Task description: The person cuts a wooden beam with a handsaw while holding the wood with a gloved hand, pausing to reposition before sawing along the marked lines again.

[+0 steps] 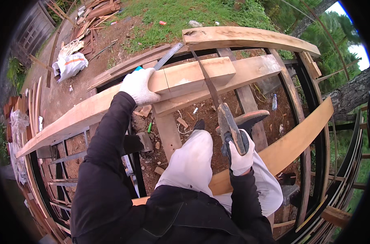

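My left hand [141,86], in a white knit glove, grips a thick pale wooden beam [91,106], with the thumb down its near side. A dark pencil-like line crosses the beam just right of that hand. Beside the glove, a metal ruler blade [168,56] sticks out past the far edge, and a bit of teal [138,68] shows by the fingers. My right hand [240,152], gloved too, is closed round the wooden handle of a handsaw [229,126]. The saw's blade lies across the beam near its right end; how deep it sits is hard to see.
Under the beam lies a second timber [254,73], on a dark frame with crosswise planks. A curved beam [250,37] rests at the far side, and a wide curved board [290,140] passes by my right leg. A white sack [71,65] and scrap wood [99,12] lie far left.
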`<action>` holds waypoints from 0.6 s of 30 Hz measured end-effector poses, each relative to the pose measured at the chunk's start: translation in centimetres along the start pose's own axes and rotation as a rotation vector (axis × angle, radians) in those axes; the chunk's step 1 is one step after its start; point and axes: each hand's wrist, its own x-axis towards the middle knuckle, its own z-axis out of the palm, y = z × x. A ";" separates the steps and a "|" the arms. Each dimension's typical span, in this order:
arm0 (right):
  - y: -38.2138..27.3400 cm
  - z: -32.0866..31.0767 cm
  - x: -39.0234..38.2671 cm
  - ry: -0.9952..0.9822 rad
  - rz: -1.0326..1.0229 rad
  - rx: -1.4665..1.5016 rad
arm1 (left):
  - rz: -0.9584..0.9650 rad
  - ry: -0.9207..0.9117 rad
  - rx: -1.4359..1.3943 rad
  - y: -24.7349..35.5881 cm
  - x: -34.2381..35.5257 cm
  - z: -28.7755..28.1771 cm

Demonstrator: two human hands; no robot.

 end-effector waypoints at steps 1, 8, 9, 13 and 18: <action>-0.3 0.4 1.0 -0.029 -0.045 -0.003 | 0.007 -0.004 0.011 0.0 -0.1 -0.1; 0.8 3.0 7.6 -0.006 0.031 -0.028 | -0.038 -0.196 0.141 2.5 2.5 0.0; 1.1 3.4 7.7 0.006 0.002 -0.037 | -0.014 -0.193 0.144 3.6 2.9 0.0; 1.6 2.6 4.8 -0.011 0.026 -0.042 | 0.071 0.051 0.167 10.3 5.4 3.1; 1.3 -3.1 -10.3 -0.036 0.171 0.059 | -0.023 0.020 0.263 10.0 6.0 4.2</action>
